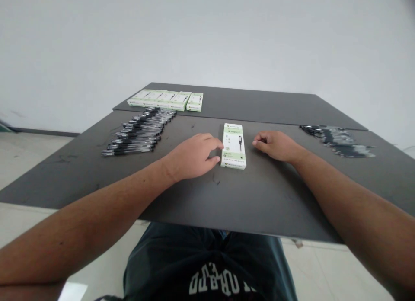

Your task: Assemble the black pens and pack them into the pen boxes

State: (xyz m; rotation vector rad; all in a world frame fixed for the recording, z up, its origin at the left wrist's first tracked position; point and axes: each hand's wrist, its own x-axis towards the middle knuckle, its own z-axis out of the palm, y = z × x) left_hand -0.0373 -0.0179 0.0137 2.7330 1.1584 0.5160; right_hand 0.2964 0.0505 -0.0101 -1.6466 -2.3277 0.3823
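Observation:
A white and light-green pen box (232,146) with a pen pictured on it lies flat on the dark table in front of me. At its left edge is my left hand (197,156), thumb and forefinger apart, their tips touching or nearly touching the box's side. The hand does not grip it. To the right of the box, a small gap away, my right hand (274,145) rests on the table with its fingers curled in. Nothing shows between those fingers.
A long row of black and clear pens (139,132) lies at the left. Behind it, several similar boxes (165,100) stand side by side on the far table (253,104). A pile of thin pens or refills (339,141) lies at the right. A seam divides the two tabletops.

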